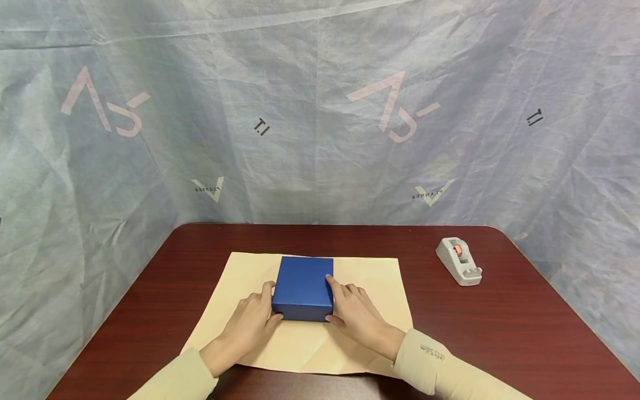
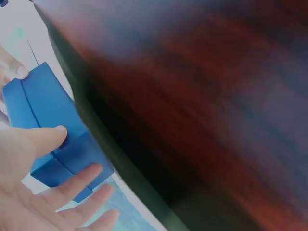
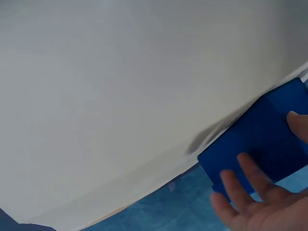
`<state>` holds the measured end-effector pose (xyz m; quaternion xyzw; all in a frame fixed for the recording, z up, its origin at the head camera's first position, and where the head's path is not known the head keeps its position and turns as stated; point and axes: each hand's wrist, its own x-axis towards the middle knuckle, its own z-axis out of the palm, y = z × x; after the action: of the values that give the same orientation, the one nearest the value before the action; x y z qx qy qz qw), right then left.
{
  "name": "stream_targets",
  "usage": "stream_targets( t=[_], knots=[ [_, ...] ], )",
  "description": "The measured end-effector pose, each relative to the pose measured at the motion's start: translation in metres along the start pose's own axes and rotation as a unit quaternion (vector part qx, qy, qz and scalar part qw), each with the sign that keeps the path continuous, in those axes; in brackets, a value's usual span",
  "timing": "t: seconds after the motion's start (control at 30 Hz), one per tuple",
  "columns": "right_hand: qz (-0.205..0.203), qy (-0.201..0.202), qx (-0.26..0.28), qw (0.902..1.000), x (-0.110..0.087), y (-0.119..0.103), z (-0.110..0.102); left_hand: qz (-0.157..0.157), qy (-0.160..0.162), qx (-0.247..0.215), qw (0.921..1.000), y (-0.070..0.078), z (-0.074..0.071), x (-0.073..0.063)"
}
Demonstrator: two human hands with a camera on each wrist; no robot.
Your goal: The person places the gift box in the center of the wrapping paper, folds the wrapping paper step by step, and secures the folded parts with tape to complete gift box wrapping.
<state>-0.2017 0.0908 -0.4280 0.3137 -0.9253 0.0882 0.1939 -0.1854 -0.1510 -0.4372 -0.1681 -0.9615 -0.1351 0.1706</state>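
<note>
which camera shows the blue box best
The head view: the blue box sits fully in frame, nearly all its top and front visible. The left wrist view shows it partly behind the left hand; the right wrist view crops it at the frame's right edge.

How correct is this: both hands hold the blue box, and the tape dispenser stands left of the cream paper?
Not left: the head view shows the tape dispenser right of the cream paper. The left hand and right hand hold the blue box.

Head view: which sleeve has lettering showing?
The right sleeve, on the arm whose right hand holds the blue box: dark lettering shows on its cuff. The left sleeve shows none there.
</note>
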Motion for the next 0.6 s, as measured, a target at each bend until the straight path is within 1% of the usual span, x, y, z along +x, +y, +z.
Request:
stream_targets(
  t=[0.13,0.33,0.43,0.6],
  knots=[
    [0.025,-0.016,0.034,0.9990,-0.0023,0.0015,0.0009,-0.009,-0.029,-0.012,0.9995,-0.0012,-0.0018,-0.0007],
    [0.053,-0.072,0.087,0.9921,-0.0056,0.0055,0.0041,-0.021,-0.062,-0.032,0.9973,-0.0019,0.0013,-0.0022],
    [0.054,-0.077,0.095,0.9910,-0.0074,0.0062,0.0061,-0.026,-0.071,-0.034,0.9965,-0.0013,0.0020,-0.0024],
    [0.049,-0.075,0.074,0.9932,-0.0091,0.0069,0.0036,-0.026,-0.074,-0.022,0.9967,0.0020,0.0020,-0.0014]
  ],
)
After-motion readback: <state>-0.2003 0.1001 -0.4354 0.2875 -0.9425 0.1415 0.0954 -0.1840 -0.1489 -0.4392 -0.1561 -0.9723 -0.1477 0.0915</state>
